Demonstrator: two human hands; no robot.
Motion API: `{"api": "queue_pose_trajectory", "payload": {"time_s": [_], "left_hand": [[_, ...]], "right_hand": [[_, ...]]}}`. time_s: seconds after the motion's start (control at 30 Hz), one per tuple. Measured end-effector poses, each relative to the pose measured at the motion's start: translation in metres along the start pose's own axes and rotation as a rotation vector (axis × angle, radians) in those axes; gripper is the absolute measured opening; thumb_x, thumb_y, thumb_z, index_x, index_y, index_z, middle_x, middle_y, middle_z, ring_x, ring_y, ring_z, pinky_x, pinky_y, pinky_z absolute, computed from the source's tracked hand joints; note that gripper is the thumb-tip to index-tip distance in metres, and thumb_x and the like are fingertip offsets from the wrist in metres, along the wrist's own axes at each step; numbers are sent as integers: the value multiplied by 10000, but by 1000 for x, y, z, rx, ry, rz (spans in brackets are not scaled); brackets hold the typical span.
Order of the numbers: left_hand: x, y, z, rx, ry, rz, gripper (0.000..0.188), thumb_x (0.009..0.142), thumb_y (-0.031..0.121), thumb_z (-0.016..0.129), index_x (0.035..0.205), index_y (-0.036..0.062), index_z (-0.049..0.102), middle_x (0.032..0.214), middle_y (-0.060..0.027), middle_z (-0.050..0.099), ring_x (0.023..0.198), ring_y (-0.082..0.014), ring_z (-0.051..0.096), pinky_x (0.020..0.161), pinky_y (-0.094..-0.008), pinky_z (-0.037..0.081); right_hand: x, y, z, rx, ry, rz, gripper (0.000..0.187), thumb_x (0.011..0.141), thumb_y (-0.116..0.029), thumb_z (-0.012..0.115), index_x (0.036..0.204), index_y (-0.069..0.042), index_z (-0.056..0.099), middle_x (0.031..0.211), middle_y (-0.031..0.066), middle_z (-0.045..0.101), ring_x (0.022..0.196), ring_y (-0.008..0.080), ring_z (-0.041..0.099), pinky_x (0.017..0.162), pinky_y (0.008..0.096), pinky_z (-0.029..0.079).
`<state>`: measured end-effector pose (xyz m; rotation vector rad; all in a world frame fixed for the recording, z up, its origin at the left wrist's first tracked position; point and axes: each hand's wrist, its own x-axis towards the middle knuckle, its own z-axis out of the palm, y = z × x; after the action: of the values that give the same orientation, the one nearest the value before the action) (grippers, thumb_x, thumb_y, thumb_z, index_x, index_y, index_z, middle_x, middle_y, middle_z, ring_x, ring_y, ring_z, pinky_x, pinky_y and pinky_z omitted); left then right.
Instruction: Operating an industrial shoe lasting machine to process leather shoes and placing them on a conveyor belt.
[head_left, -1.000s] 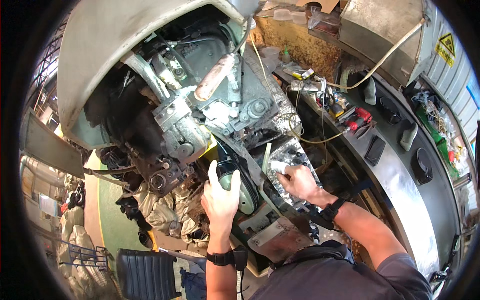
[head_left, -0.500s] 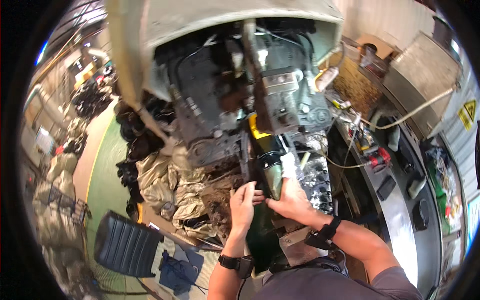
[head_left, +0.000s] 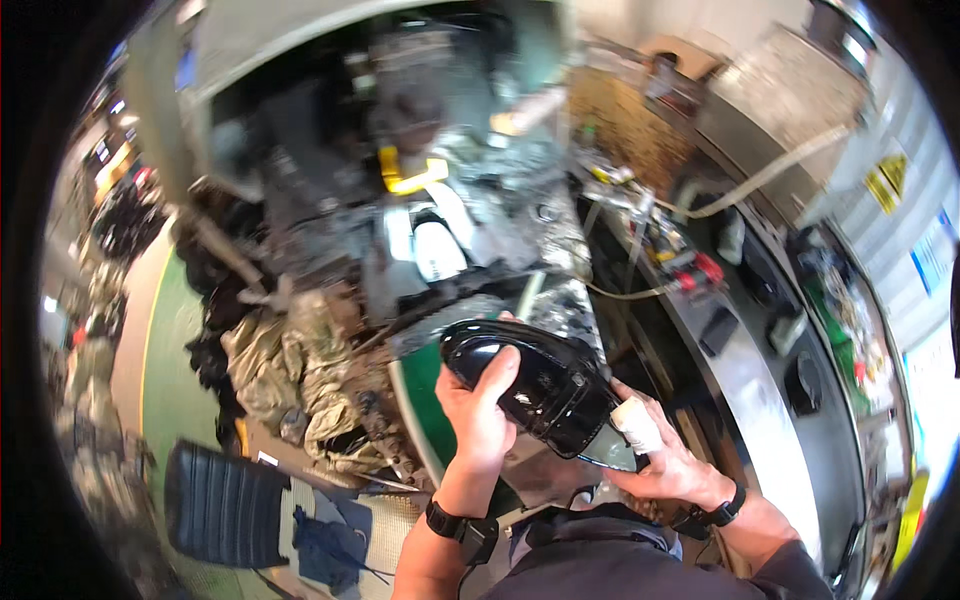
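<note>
A glossy black shoe is held aslant in front of my body, its rounded end to the upper left. From its lower right end shows a smooth, pale green piece that looks like a shoe last. My left hand grips the rounded end, thumb on top. Around the pale green end close the fingers of my right hand; a white wrap covers one finger. Beyond the shoe stands a dirty machine with a blurred yellow part and a brightly lit pale piece.
Crumpled beige cloths and black items lie left of the machine. A black chair stands at the lower left. On the right, a metal bench runs alongside a trough with several dark shoe-like pieces. A red tool lies by the hose.
Both hands have drawn back from the machine, bringing the black shoe toward my body and turning it aslant. My left hand has closed on it. The view has shifted to the right.
</note>
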<state>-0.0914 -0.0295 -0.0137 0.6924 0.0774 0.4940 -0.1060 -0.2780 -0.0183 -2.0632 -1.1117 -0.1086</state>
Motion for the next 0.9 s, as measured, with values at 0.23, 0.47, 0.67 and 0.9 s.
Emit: {"api": "queue_pose_trajectory", "payload": {"time_s": [0.23,0.47,0.67,0.9], "left_hand": [[-25,-96,60,62,-65,-496,411,945,209,718,1300,39,601,1201,-80,679,1114,-238,658,976,-427,532],[-82,-248,69,655,-432,-948,363,998,157,655,1338,37,612,1294,-87,619,1195,-235,618,1018,-394,511],[-108,-330,73,757,-496,-1011,314,979,96,718,1269,-3,646,1165,-96,692,1028,-216,708,948,-342,569],[-126,-372,88,1054,-360,-789,458,953,72,743,1371,20,563,1148,-92,650,997,-218,684,951,-360,555]], "right_hand": [[-106,23,-49,246,436,364,777,795,-202,903,1446,17,540,1407,168,615,1279,235,594,1073,377,487],[-290,61,-92,1105,1400,1151,357,897,-266,780,1173,-64,676,991,25,690,812,148,670,546,322,529],[-584,144,-190,639,2058,992,347,970,-381,697,1176,-107,640,993,68,680,925,224,709,816,422,623],[-736,290,-233,485,2468,825,312,992,-310,627,1081,-11,613,1019,175,687,848,303,704,775,499,643]]}}
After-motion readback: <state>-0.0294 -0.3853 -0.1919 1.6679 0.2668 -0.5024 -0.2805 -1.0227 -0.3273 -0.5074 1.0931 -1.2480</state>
